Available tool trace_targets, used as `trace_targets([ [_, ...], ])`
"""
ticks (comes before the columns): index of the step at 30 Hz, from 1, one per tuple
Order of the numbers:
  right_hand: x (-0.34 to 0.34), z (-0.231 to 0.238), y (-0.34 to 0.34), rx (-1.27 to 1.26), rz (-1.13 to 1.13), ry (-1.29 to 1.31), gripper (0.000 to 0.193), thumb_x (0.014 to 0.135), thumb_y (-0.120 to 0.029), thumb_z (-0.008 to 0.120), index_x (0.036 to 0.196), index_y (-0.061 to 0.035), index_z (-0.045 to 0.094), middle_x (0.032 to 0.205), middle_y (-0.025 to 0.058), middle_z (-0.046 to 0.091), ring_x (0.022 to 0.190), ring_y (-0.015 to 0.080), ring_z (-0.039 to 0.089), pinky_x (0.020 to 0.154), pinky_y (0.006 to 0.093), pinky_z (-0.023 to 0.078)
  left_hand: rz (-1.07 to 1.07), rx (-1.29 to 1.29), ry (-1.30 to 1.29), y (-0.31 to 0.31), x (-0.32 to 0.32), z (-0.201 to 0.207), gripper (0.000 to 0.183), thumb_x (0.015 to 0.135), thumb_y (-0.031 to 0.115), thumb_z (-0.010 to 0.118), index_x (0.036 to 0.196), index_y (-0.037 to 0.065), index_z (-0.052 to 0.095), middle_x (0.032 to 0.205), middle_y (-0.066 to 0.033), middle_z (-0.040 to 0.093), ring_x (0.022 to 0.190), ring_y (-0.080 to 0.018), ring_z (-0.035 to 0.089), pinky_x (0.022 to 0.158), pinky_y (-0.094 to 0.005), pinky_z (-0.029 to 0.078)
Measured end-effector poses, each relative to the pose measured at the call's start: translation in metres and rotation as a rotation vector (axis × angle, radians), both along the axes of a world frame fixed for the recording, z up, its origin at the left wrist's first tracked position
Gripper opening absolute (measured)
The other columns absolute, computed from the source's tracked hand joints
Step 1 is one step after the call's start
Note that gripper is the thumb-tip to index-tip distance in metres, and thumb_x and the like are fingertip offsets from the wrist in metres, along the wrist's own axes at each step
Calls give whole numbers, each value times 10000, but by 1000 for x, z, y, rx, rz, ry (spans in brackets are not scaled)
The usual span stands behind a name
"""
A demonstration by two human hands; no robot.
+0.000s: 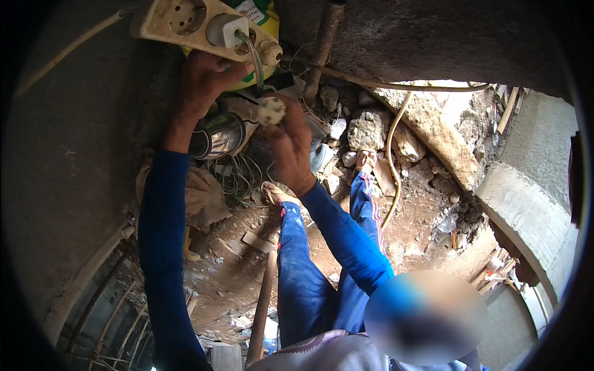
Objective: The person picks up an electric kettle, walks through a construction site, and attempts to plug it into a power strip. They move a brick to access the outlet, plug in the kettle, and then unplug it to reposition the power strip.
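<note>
A grimy cream power strip (207,31) stretches across the top of the view. One white plug (226,31) with a pale cable sits in it. My left hand (211,80) is closed at the strip's near edge, its fingers partly hidden beneath it. Just below and to the right, my right hand (289,139) pinches a round, dirty-white electrical plug (271,110) with dark spots on its face. This plug is apart from the strip. Near my left wrist is a dark cylindrical container (218,136) with a shiny side.
A yellow-green bag (267,21) is behind the strip. A rusty pipe (323,49) stands to the right. Tangled wires (238,179) lie below my hands, near a brown cloth (197,195). Rocks (370,130), a wooden plank (427,136) and a yellow cable (391,154) lie to the right.
</note>
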State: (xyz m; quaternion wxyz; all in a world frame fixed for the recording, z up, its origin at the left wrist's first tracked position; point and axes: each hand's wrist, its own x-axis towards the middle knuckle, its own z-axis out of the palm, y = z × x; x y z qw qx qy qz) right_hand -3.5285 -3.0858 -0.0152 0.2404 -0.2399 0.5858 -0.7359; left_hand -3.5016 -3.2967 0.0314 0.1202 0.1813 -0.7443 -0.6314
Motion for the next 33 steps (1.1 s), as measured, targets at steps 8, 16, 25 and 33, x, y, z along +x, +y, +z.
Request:
trace_targets([
  [8,-6,-20,18,-71,-151,-399,342,1048,-199,493,1327,-4,523,1113,83,640,1016,139,604,920,327,506,23,72,-22,11,19,-1,472,817,219,861,1199,11,680,1144,-66,704,1078,-170,657,936,-339,524],
  [16,5,1,-5,-197,-153,-355,257,990,-56,609,1222,-6,511,1140,86,615,1077,140,582,911,287,485,-56,-388,-171,23,40,15,413,848,178,829,1188,-6,685,1133,-90,732,1065,-168,675,928,-361,529],
  [25,-6,-20,-16,63,-188,-383,125,912,-89,708,1011,-46,645,871,-1,643,783,54,571,672,234,462,22,-365,15,26,24,13,400,867,146,800,1200,-20,655,1094,-107,739,1000,-176,705,888,-356,548],
  [33,-26,-5,-11,13,56,-350,148,841,-95,765,891,-20,649,829,30,681,737,83,610,662,251,489,-11,-430,-127,19,31,4,482,882,114,771,1318,5,598,1337,-84,626,1173,-170,609,976,-329,503],
])
